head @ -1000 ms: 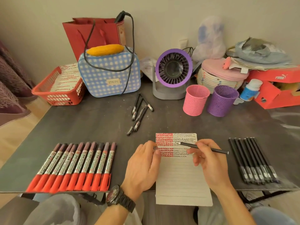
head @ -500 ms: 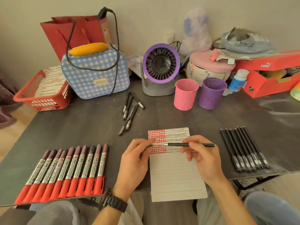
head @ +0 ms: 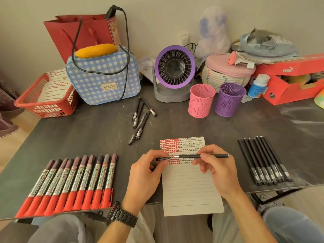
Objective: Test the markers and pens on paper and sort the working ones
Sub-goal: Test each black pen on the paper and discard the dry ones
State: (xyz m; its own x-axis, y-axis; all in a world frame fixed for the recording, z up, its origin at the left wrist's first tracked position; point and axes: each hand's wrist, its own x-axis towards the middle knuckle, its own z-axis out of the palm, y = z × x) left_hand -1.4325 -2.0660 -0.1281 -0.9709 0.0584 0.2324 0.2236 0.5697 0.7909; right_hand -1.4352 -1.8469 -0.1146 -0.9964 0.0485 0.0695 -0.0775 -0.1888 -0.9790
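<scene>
A lined paper pad [head: 190,186] lies at the table's front edge, its top rows filled with red and black test marks. My right hand [head: 216,170] holds a black pen [head: 210,156] level above those marks, tip pointing left. My left hand [head: 146,174] pinches the pen's black cap [head: 163,158] just left of the tip, a small gap between them. Several red markers [head: 70,185] lie in a row at the front left. Several black pens [head: 264,160] lie in a row at the right. A loose pile of black pens [head: 141,120] lies further back in the middle.
A pink mesh cup [head: 201,100] and a purple mesh cup [head: 228,99] stand behind the pad. A purple desk fan [head: 174,74], a blue checked bag [head: 103,78], a red basket [head: 46,97] and an orange shoe box [head: 289,79] line the back.
My right hand lifted the pen off the paper and turned it level. My left hand rose from the pad and brought the cap up to the pen's tip.
</scene>
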